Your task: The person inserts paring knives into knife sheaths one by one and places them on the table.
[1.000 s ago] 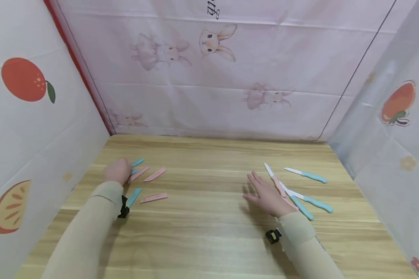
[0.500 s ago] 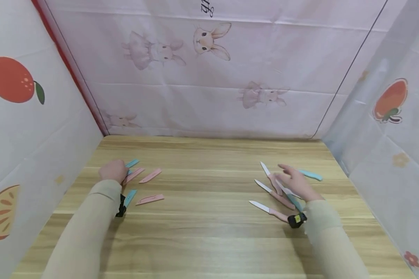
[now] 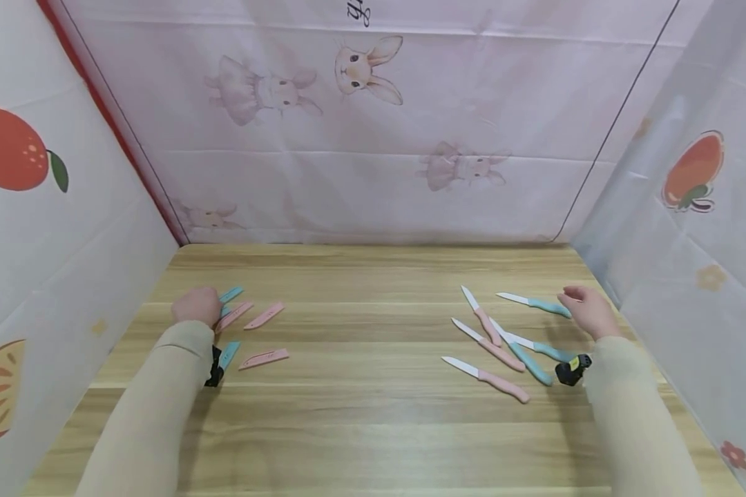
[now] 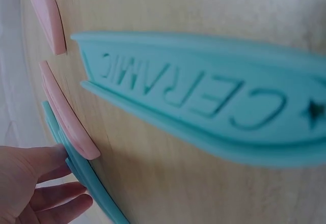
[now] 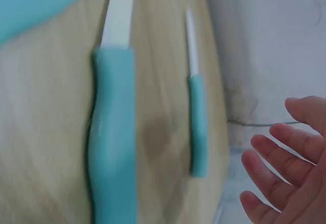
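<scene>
At the left of the table, my left hand (image 3: 196, 307) pinches a teal knife sheath (image 4: 99, 188) between thumb and fingers, beside a pink sheath (image 3: 233, 317). Nearer my left wrist lies another teal sheath (image 4: 173, 94), embossed with "CERAMIC". My right hand (image 3: 589, 312) is raised at the right, fingers loosely bent and holding nothing, as the right wrist view shows. Just left of it lies a teal-handled knife (image 3: 548, 307) with a white blade. Two more teal-handled knives, one of them a crossing knife (image 3: 534, 367), lie closer to me.
Pink-handled knives (image 3: 503, 385) lie left of the teal ones, blades pointing away to the left. Two more pink sheaths, one a far sheath (image 3: 264, 316) and one a near sheath (image 3: 264, 358), rest right of my left hand. Printed sheets (image 3: 373, 193) wall the wooden table (image 3: 360, 414).
My right hand has moved right, away from over the pink-handled knives, past the teal-handled ones to the table's right side. My left hand stays at the sheaths; the head view has shifted slightly.
</scene>
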A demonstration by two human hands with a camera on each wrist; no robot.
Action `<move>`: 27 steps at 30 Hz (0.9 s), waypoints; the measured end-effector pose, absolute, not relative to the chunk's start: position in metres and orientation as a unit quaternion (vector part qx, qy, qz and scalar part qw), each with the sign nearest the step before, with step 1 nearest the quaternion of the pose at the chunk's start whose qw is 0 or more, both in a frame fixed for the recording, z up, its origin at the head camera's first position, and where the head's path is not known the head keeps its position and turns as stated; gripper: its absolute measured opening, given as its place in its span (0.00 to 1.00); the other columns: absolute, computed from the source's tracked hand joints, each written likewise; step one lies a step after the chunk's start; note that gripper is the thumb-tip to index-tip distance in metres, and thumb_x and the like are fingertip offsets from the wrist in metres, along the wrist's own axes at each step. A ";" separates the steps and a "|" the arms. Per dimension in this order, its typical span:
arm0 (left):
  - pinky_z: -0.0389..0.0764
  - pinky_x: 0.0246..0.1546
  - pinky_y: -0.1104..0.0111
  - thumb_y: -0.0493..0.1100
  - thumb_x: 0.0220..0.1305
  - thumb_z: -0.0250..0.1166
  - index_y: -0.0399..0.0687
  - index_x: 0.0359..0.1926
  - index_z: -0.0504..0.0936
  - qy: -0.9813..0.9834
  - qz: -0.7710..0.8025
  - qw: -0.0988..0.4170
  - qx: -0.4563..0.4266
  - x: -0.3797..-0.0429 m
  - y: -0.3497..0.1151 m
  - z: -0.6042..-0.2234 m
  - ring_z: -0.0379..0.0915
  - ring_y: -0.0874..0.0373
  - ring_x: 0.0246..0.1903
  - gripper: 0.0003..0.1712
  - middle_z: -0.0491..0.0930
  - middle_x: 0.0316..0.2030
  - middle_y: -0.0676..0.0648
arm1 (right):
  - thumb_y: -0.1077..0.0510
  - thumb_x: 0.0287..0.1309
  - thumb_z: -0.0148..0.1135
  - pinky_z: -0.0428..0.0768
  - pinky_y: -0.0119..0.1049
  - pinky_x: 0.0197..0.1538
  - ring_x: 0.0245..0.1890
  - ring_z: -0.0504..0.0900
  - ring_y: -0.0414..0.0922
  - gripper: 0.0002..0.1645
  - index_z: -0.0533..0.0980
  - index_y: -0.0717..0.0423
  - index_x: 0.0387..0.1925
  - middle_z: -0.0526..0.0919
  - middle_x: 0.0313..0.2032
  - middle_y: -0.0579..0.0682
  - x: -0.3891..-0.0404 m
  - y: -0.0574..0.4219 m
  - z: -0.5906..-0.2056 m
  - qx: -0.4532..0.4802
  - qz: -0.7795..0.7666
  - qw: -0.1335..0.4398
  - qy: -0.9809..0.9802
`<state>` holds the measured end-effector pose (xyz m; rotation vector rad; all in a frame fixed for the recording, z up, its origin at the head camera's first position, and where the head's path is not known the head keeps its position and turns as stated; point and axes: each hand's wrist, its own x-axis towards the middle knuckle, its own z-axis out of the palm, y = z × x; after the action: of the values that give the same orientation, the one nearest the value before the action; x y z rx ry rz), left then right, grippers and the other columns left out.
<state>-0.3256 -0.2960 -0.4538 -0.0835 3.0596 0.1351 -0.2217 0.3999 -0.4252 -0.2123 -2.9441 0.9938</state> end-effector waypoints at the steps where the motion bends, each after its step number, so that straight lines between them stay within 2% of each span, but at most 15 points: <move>1: 0.70 0.12 0.54 0.42 0.57 0.50 0.34 0.30 0.76 0.998 0.043 0.040 -0.027 -0.325 -0.297 -0.454 0.72 0.44 0.23 0.14 0.75 0.27 0.34 | 0.41 0.58 0.36 0.61 0.57 0.48 0.51 0.59 0.65 0.38 0.58 0.71 0.54 0.60 0.52 0.70 -0.223 0.403 -0.428 -0.070 0.315 0.003 -0.946; 4: 0.69 0.11 0.57 0.41 0.56 0.51 0.35 0.28 0.75 0.998 0.049 0.034 -0.027 -0.322 -0.300 -0.451 0.71 0.46 0.20 0.12 0.75 0.24 0.36 | 0.42 0.58 0.38 0.59 0.57 0.49 0.52 0.56 0.65 0.37 0.58 0.70 0.54 0.59 0.53 0.70 -0.230 0.412 -0.438 -0.078 0.297 -0.030 -0.951; 8: 0.67 0.09 0.61 0.38 0.55 0.50 0.37 0.29 0.73 0.996 0.082 -0.012 -0.022 -0.319 -0.300 -0.442 0.69 0.49 0.18 0.08 0.74 0.22 0.39 | 0.44 0.58 0.41 0.57 0.58 0.50 0.52 0.55 0.66 0.34 0.59 0.70 0.54 0.59 0.53 0.71 -0.237 0.421 -0.449 -0.076 0.255 -0.047 -0.963; 16: 0.64 0.18 0.65 0.46 0.57 0.51 0.40 0.33 0.67 0.967 0.240 -0.070 -0.047 -0.305 -0.283 -0.423 0.64 0.51 0.23 0.11 0.70 0.25 0.42 | 0.49 0.56 0.46 0.60 0.58 0.49 0.48 0.60 0.67 0.32 0.60 0.73 0.52 0.61 0.49 0.73 -0.241 0.425 -0.452 -0.048 0.219 -0.078 -0.972; 19: 0.70 0.24 0.64 0.46 0.56 0.50 0.40 0.34 0.66 0.923 0.375 -0.050 -0.066 -0.301 -0.276 -0.426 0.68 0.51 0.28 0.12 0.71 0.30 0.42 | 0.51 0.55 0.48 0.60 0.58 0.48 0.48 0.60 0.67 0.31 0.60 0.74 0.51 0.61 0.49 0.74 -0.242 0.426 -0.453 -0.040 0.210 -0.086 -0.973; 21: 0.74 0.26 0.65 0.46 0.56 0.53 0.41 0.33 0.66 0.868 0.491 -0.035 -0.067 -0.303 -0.278 -0.439 0.71 0.52 0.31 0.12 0.75 0.33 0.44 | 0.51 0.54 0.49 0.60 0.58 0.48 0.47 0.60 0.68 0.32 0.60 0.74 0.51 0.61 0.49 0.75 -0.243 0.425 -0.453 -0.035 0.202 -0.084 -0.975; 23: 0.76 0.34 0.65 0.47 0.56 0.55 0.43 0.36 0.66 0.806 0.586 -0.006 -0.084 -0.295 -0.270 -0.439 0.73 0.53 0.37 0.13 0.77 0.37 0.45 | 0.52 0.53 0.50 0.61 0.59 0.47 0.46 0.61 0.68 0.31 0.62 0.74 0.49 0.62 0.48 0.74 -0.243 0.424 -0.453 -0.031 0.191 -0.079 -0.978; 24: 0.77 0.34 0.66 0.47 0.55 0.57 0.44 0.36 0.67 0.765 0.639 0.000 -0.078 -0.292 -0.267 -0.443 0.74 0.55 0.37 0.13 0.77 0.36 0.47 | 0.53 0.52 0.51 0.61 0.59 0.47 0.46 0.61 0.68 0.30 0.63 0.74 0.48 0.64 0.47 0.74 -0.243 0.424 -0.453 -0.028 0.185 -0.075 -0.980; 27: 0.75 0.39 0.70 0.45 0.53 0.60 0.41 0.41 0.68 0.686 0.722 0.017 -0.091 -0.259 -0.237 -0.425 0.74 0.58 0.37 0.17 0.78 0.35 0.48 | 0.56 0.49 0.54 0.64 0.58 0.44 0.42 0.65 0.67 0.24 0.68 0.73 0.43 0.69 0.43 0.72 -0.243 0.424 -0.456 -0.023 0.169 -0.062 -0.983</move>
<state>-0.2593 -0.2370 -0.4255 -0.2828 2.1302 2.2439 -0.2430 0.4239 -0.4561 -0.0747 -3.2170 0.5545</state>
